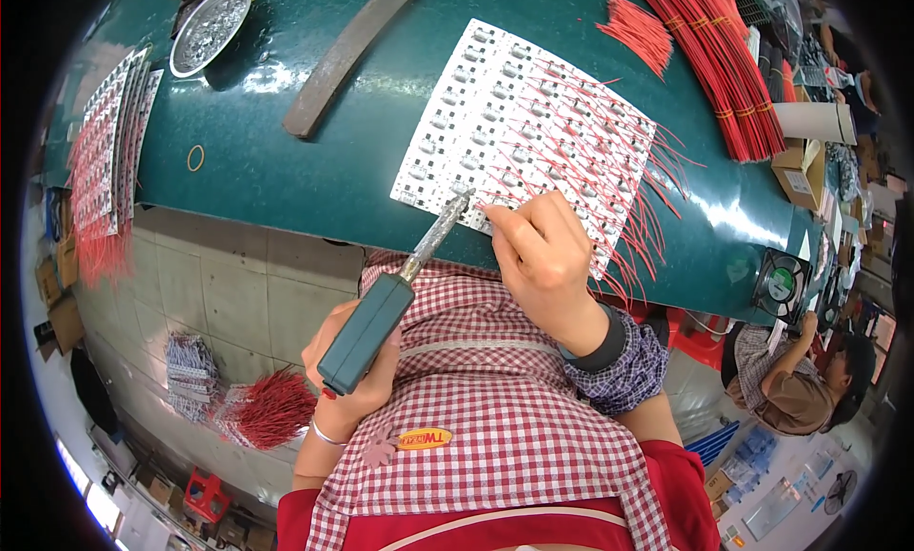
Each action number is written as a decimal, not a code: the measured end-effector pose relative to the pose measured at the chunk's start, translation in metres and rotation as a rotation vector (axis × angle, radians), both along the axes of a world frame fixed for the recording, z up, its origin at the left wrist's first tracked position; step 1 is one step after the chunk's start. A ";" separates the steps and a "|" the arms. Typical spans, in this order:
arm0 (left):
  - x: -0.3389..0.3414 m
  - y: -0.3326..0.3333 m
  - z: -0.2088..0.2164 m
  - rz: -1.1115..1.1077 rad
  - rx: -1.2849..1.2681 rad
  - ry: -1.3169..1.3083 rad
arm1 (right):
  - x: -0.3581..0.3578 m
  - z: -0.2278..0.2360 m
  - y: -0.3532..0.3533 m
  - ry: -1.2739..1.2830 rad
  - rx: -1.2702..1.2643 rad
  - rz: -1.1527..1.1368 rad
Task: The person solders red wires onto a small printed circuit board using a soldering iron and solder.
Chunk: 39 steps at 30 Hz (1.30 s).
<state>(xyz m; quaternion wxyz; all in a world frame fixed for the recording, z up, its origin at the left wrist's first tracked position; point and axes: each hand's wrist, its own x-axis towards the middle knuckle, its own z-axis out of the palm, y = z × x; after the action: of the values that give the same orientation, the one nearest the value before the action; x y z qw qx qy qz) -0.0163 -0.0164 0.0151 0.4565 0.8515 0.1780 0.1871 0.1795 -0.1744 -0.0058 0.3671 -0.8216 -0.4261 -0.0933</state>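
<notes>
My left hand [381, 375] is wrapped round the dark green handle of a soldering iron [369, 327]. The iron's metal tip rests at the near edge of a white circuit board panel [455, 99], close to a small component. Right beside the tip, my right hand [547, 265] is closed in a pinch on a thin red wire, mostly hidden by the fingers. Rows of small components cover the panel. Many red wires [633, 175] stick out from its right half, while the left columns carry none.
Bundled red wires [719, 70] lie at the far right, beside a loose wire pile [640, 35]. A dark bar [347, 60], a metal bowl [211, 32], a rubber band [195, 158] and stacked wired panels [109, 141] occupy the left. A small fan [781, 282] stands right; a co-worker [809, 380] sits beyond.
</notes>
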 end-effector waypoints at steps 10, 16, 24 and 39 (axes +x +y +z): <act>0.009 0.001 0.008 -0.029 0.034 0.044 | 0.000 -0.001 -0.001 0.006 -0.029 0.007; 0.010 0.000 0.009 -0.009 0.018 0.029 | 0.000 0.000 -0.001 -0.002 -0.038 0.007; -0.006 -0.001 0.000 0.005 -0.005 0.040 | -0.001 0.000 0.000 -0.005 -0.035 -0.010; -0.018 -0.002 -0.004 0.006 0.012 0.039 | 0.002 0.006 -0.005 0.108 0.002 0.045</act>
<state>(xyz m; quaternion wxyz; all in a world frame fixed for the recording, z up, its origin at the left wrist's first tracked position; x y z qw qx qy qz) -0.0345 -0.0182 0.0106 0.4474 0.8571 0.1882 0.1728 0.1814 -0.1793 0.0006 0.3921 -0.8153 -0.4241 -0.0409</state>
